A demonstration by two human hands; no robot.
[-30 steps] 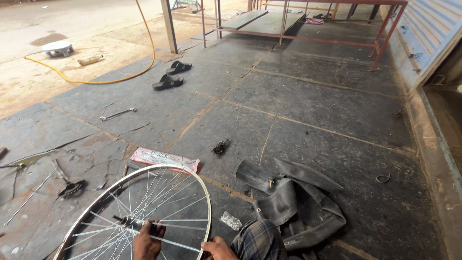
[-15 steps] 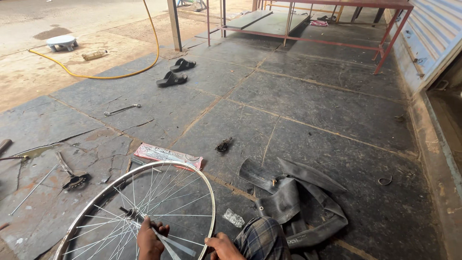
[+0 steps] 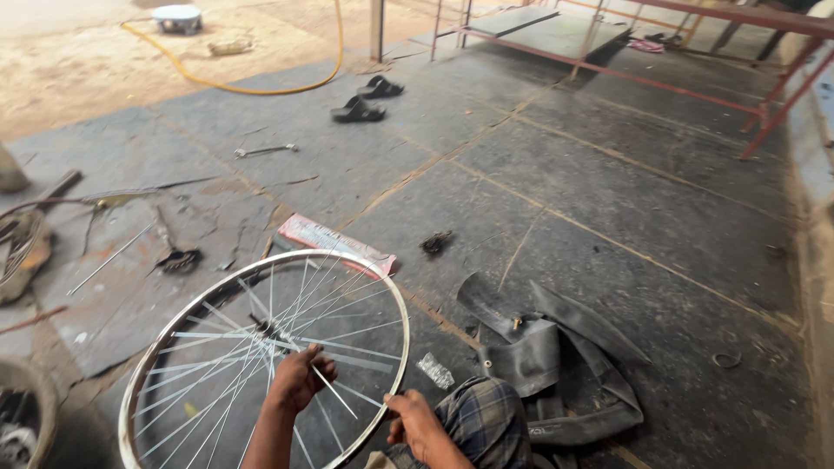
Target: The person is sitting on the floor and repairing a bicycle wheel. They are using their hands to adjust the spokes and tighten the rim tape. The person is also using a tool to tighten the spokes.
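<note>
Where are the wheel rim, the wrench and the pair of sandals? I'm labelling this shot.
wheel rim (image 3: 393,295), head view, on the metal hoop's right side.
wrench (image 3: 265,150), head view, on the middle of its shaft.
pair of sandals (image 3: 358,109), head view, on the nearer sandal's strap.

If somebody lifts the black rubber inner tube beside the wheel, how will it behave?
The inner tube lies flat and folded over itself, so it would probably droop limply. It looks thin and airless, thus likely light. Being flat, it should not roll.
</note>
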